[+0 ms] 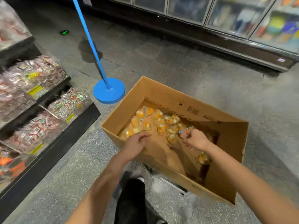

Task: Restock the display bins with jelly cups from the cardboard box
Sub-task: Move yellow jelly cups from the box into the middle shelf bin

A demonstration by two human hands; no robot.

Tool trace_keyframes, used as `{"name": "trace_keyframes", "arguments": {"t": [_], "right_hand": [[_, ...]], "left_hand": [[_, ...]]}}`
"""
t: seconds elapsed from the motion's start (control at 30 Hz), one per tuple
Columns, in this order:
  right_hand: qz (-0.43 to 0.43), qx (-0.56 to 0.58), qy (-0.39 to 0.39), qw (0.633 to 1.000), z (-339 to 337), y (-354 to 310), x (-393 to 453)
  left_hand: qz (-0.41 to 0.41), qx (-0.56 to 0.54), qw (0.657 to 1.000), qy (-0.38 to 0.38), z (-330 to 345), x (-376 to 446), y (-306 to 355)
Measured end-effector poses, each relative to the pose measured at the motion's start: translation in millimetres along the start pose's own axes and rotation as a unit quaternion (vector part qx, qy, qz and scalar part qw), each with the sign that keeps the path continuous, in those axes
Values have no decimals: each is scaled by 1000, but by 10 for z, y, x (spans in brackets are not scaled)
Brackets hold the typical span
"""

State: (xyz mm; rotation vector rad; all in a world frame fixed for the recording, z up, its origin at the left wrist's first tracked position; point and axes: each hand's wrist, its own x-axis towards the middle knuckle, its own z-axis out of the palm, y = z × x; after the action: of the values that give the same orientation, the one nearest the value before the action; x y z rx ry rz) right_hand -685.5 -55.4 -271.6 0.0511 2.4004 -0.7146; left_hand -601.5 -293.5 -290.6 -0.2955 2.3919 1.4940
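Floor (161, 62): grey speckled stone-look tiles with faint seams and a dull sheen; a dark stain is seen at 11 o'clock beside the pole.

Glass-fronted refrigerated cases (242, 18): ranged along the 12 to 2 o'clock edge on a dark base; contents are blurred.

Blue round-based stand with a slanted blue pole (109, 91): flat disc foot, set on the floor just beside the far left corner of the box.

Clear plastic display bins on black tiered shelving (40, 110): located at 9 o'clock, stepped in rows, filled with small glossy wrapped sweets in red, green and pink; yellow labels are fixed to the fronts. Print is too blurred to be read.

Open brown corrugated cardboard box (226, 151): rectangular, matt, set on the floor at centre, with printed marks on the far inner wall.

Small translucent jelly cups with orange and yellow filling (145, 122): scattered loose over the box bottom, mostly toward the far left; one lies apart at the near right wall.

Left hand (135, 143): reached over the near left rim of the box, fingers curled loosely above the cups; nothing is seen to be gripped.

Right hand (194, 139): inside the box, fingers closed around one jelly cup with a blue-edged lid (183, 132).

Dark trouser leg (131, 199): visible at 6 o'clock.
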Motion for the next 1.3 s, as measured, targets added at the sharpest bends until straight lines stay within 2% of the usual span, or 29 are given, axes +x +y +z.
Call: {"name": "trace_keyframes", "arguments": {"t": [0.07, 0.2, 0.33, 0.5, 0.67, 0.77, 0.83, 0.9, 0.97, 1.13, 1.2, 1.23, 1.3], "right_hand": [[46, 13, 7, 999, 170, 56, 495], [129, 64, 23, 989, 531, 239, 1312], [181, 92, 6, 979, 963, 453, 1969], [194, 89, 19, 977, 1527, 806, 2531], [258, 145, 139, 945, 1866, 1017, 2674], [242, 156, 163, 944, 1880, 1044, 2722], [243, 239, 128, 931, 1832, 1043, 2669], [224, 371, 28, 901, 1795, 1033, 2510], [184, 454, -80, 868, 1767, 988, 2262], [25, 520, -236, 821, 1601, 686, 1861], [-12, 499, -265, 825, 1520, 673, 1848], [-13, 475, -266, 839, 1484, 685, 1861], [24, 375, -205, 904, 1412, 731, 1944]], "left_hand": [[5, -37, 999, 16, -43, 548, -171], [-34, 20, 999, -13, -14, 1468, -504], [-67, 22, 996, -47, 187, 2050, -771], [-51, 69, 994, -68, 393, 2227, -992], [-30, 115, 986, -120, 506, 2179, -987], [-43, 123, 981, -144, 484, 2180, -1017], [-60, 117, 979, -157, 473, 2189, -1031], [-81, 108, 976, -173, 481, 2174, -1021], [-101, 70, 971, -206, 512, 2144, -1000], [-122, -7, 962, -242, 531, 2154, -990], [-114, -55, 966, -225, 529, 2156, -991], [-101, -66, 969, -214, 529, 2154, -994], [-70, -50, 977, -196, 527, 2152, -1017]]}}
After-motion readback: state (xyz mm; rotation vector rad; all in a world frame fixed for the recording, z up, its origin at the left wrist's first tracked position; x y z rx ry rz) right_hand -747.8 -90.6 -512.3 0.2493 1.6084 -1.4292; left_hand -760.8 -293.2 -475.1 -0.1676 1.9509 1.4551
